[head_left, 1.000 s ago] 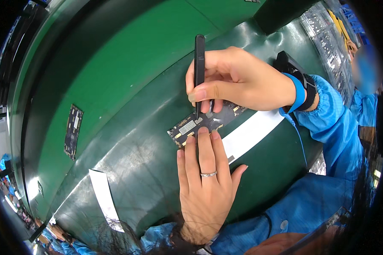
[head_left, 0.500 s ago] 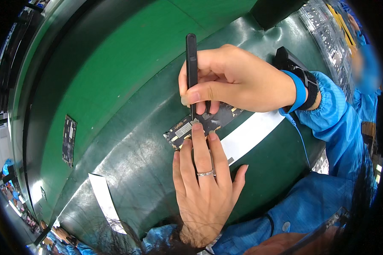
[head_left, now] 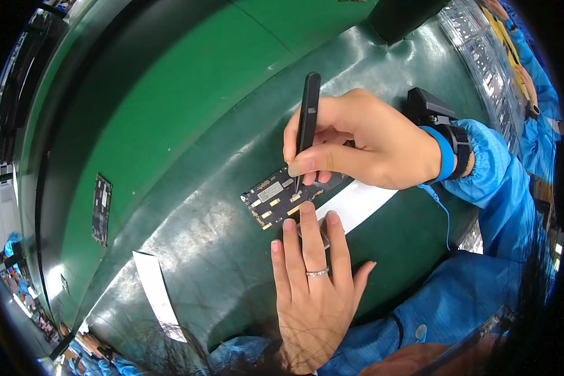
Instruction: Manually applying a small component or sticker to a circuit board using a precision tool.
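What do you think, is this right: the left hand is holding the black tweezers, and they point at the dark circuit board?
Not quite. The right hand, not the left hand, is holding the black tweezers, and they point at the dark circuit board. The head view shows it.

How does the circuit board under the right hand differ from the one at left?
The near circuit board lies on the dark green mat; the left circuit board lies on the brighter green surface. The near one is partly covered by the right hand; the left one is uncovered. Both are dark, with a pale patch.
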